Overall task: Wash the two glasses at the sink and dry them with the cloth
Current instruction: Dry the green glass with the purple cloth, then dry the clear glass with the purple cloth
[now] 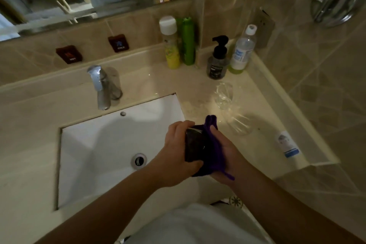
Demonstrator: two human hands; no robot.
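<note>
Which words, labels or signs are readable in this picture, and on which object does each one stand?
"HOT": on the left dark red tag on the wall tiles.
"COLD": on the right dark red tag on the wall tiles.
Yellow bottle: label too blurred to read.
Black pump bottle: label print too small to read.
Clear bottle with white cap: blue label text is blurred.
Small tube lying on the counter: print unreadable.

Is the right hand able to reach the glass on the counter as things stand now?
Probably yes, but not freely: the right hand holds the purple cloth around a glass. The counter glass stands just beyond, with nothing between.
</note>
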